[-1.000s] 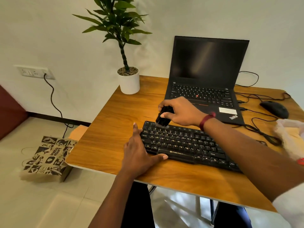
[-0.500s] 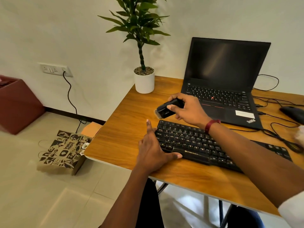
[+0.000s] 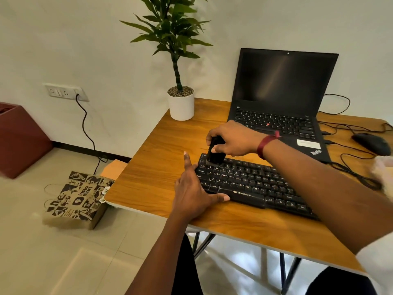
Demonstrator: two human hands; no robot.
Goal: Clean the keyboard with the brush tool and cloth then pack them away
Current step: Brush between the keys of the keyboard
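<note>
A black keyboard (image 3: 253,184) lies on the wooden desk (image 3: 153,158), angled toward the lower right. My right hand (image 3: 234,139) grips a black brush tool (image 3: 215,153), bristles down on the keyboard's far left corner. My left hand (image 3: 193,188) lies flat at the keyboard's left end, fingers straight, thumb along its front edge. A pale cloth (image 3: 383,169) shows blurred at the right edge.
An open black laptop (image 3: 282,92) stands behind the keyboard. A potted plant (image 3: 180,103) is at the desk's far left corner. A black mouse (image 3: 372,143) and cables lie at the right. A printed paper bag (image 3: 78,196) sits on the floor left of the desk.
My right hand had lifted the brush off the keyboard and tipped it sideways; now the brush is upright with bristles on the top-left keys. My left hand stayed in place.
</note>
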